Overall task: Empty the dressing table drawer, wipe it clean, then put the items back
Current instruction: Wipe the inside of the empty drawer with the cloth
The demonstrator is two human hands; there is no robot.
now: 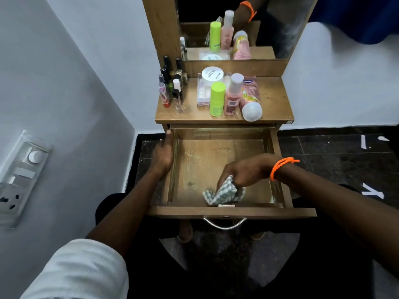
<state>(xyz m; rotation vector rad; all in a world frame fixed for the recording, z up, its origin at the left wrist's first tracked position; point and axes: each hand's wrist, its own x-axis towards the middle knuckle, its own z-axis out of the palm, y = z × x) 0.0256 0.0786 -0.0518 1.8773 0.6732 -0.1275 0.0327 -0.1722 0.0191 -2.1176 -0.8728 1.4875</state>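
We find the pulled-out wooden drawer (194, 160) emptied; wiping is in hand. The right hand (244, 171) grips a grey checked cloth (224, 194) against the drawer floor at the front edge. The left hand (163, 155) holds the left wall, thumb over the rim. The bottles (224, 96) wait on the tabletop. We judge remaining corners need wiping before restocking.

On the lid of the white round jar (212, 75) standing on the counter (272, 93) we read a brand that looks like "ZUDIO" beside a smaller line, "NAIL POLISH", while the print on the other bottles is too blurred for us to read.
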